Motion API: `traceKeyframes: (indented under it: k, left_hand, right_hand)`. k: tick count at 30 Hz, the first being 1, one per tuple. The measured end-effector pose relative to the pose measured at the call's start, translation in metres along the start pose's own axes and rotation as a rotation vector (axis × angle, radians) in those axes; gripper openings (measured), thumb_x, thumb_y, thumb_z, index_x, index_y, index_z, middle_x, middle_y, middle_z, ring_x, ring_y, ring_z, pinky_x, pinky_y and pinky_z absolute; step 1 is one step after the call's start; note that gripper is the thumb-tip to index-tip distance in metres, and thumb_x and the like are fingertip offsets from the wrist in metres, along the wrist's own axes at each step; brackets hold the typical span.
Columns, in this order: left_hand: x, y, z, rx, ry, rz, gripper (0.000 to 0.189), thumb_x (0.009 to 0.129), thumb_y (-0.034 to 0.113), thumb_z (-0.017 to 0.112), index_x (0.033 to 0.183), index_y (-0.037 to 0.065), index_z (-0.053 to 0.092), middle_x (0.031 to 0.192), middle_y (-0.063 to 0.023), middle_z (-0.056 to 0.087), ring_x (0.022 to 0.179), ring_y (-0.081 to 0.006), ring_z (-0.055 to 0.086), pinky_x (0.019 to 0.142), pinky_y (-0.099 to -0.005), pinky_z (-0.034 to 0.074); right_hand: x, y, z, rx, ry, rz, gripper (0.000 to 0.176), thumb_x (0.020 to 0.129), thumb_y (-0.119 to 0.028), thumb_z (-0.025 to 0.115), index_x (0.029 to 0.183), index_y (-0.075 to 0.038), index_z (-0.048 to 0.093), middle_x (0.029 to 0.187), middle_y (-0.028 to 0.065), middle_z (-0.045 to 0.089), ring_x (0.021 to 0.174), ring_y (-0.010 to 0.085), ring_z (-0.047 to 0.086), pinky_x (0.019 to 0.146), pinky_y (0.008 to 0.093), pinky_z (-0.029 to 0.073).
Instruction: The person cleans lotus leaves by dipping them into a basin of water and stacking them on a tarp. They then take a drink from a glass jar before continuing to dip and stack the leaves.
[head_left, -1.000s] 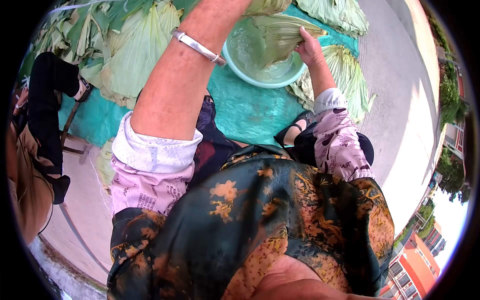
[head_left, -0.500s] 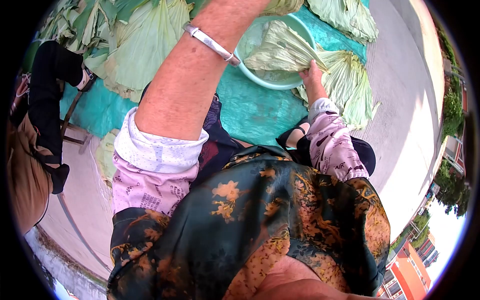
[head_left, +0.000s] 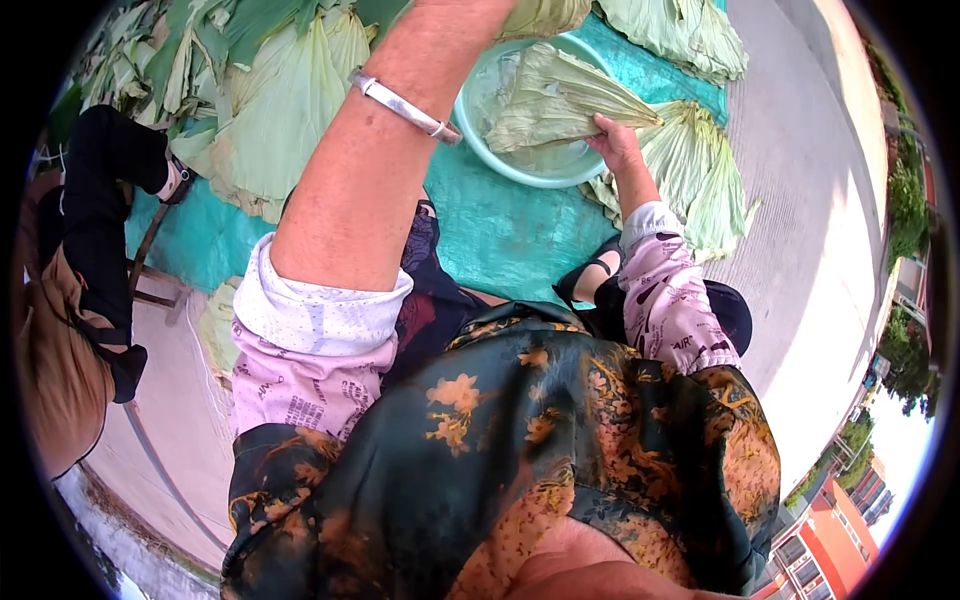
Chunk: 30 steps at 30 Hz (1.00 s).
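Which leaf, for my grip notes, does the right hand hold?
The leaf stretching across the basin, its narrow end in the right hand; the spread leaf right of the basin lies on the ground.

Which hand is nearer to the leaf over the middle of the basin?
Right hand: it holds the leaf near its narrow end. The left arm reaches the picture's top edge, up-left of the leaf; its hand is cut off.

Bright daylight. Direct sun whitens the pavement (head_left: 825, 330) at right, its nearer part lying in grey shade; the sky (head_left: 908, 445) is nearly blown out. Soft light reaches the leaf (head_left: 565, 100); the bangle (head_left: 405, 105) glints. Fisheye distortion tilts the building (head_left: 838, 535); black vignetting rounds the frame.
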<state>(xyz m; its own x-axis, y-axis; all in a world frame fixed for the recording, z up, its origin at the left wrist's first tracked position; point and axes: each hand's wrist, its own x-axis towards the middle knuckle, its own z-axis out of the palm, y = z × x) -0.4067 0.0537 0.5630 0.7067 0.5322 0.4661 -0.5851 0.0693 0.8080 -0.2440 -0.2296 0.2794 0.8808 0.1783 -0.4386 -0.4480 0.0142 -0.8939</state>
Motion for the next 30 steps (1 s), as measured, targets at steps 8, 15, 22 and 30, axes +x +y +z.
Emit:
traceKeyframes:
  k: [8, 15, 22, 30]
  left_hand:
    - [0.012, -0.013, 0.001, -0.123, 0.082, -0.032, 0.017, 0.083, 0.009, 0.061, 0.094, -0.002, 0.064, 0.082, -0.0047, 0.065, 0.068, -0.0118, 0.06, 0.062, -0.0259, 0.048]
    - [0.01, -0.016, -0.007, -0.097, 0.009, -0.078, 0.018, 0.082, 0.008, 0.06, 0.096, -0.002, 0.064, 0.084, -0.0054, 0.065, 0.069, -0.0132, 0.06, 0.063, -0.0265, 0.048]
    - [0.035, -0.08, -0.028, 0.437, -0.38, -0.179, 0.04, 0.082, 0.024, 0.062, 0.112, -0.002, 0.057, 0.102, -0.011, 0.062, 0.09, -0.0191, 0.058, 0.079, -0.0327, 0.047]
    - [0.015, -0.139, -0.02, 0.641, -0.612, -0.405, 0.049, 0.08, 0.037, 0.066, 0.113, 0.003, 0.057, 0.095, -0.008, 0.064, 0.081, -0.0145, 0.059, 0.076, -0.0301, 0.047]
  right_hand:
    - [-0.016, -0.029, 0.004, 0.119, -0.028, -0.146, 0.022, 0.082, -0.014, 0.064, 0.102, -0.006, 0.058, 0.093, 0.0054, 0.064, 0.081, 0.0171, 0.061, 0.072, 0.0339, 0.049]
    - [-0.022, -0.071, 0.007, -0.048, -0.082, -0.255, 0.03, 0.079, -0.019, 0.067, 0.103, -0.001, 0.058, 0.095, 0.008, 0.064, 0.086, 0.0189, 0.061, 0.08, 0.0323, 0.049]
    - [-0.015, -0.115, -0.006, -0.335, -0.151, -0.346, 0.034, 0.079, -0.022, 0.067, 0.103, 0.001, 0.059, 0.097, 0.0096, 0.064, 0.088, 0.0186, 0.061, 0.084, 0.0318, 0.048]
    - [-0.04, -0.148, 0.011, -0.661, -0.33, -0.465, 0.037, 0.08, -0.024, 0.065, 0.108, 0.0, 0.061, 0.099, 0.0062, 0.064, 0.09, 0.0145, 0.058, 0.087, 0.0301, 0.044]
